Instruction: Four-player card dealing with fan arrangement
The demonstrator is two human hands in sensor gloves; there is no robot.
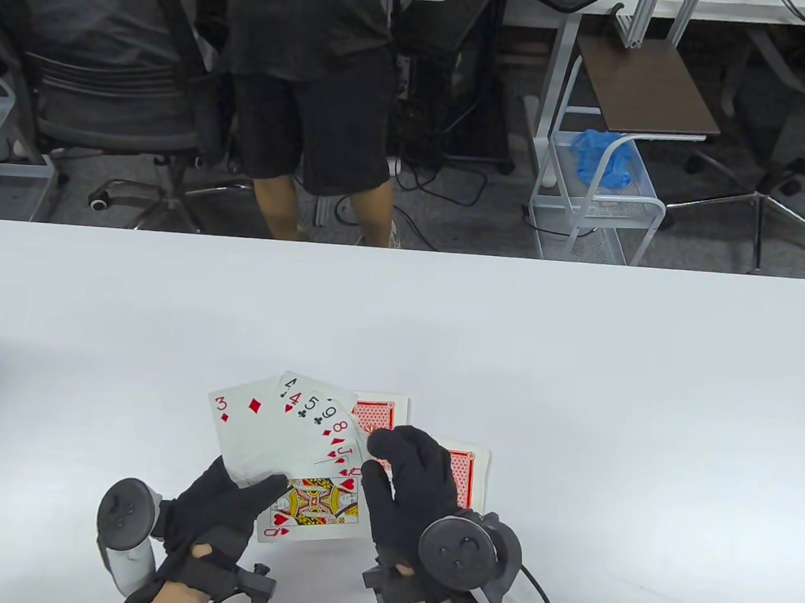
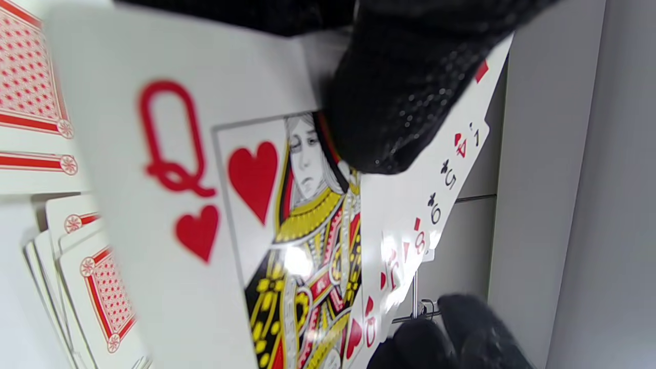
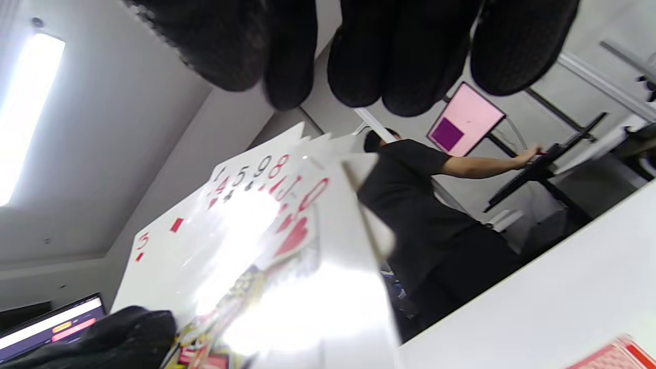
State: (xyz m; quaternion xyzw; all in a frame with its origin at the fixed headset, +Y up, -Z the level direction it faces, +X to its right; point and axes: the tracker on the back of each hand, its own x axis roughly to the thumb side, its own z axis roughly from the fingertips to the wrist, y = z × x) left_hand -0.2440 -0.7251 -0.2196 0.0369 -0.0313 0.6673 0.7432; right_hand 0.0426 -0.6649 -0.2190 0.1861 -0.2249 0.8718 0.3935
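The left hand (image 1: 215,510) pinches the fan of cards (image 1: 291,446) at its lower corner, thumb on the queen, faces up, spreading away leftward above the table (image 1: 579,373). The right hand (image 1: 414,485), fingers loosely curled and empty, sits nearer its right edge; face-down piles (image 1: 468,473) lie beyond.

Fan (image 1: 298,447) — left of face-down piles (image 1: 466,472)

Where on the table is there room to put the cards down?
The white table is bare along its far edge, across its whole left side, and on its right side past the red-backed cards. It is crowded near the front middle, where the left hand holds the fan of cards beside the right hand.
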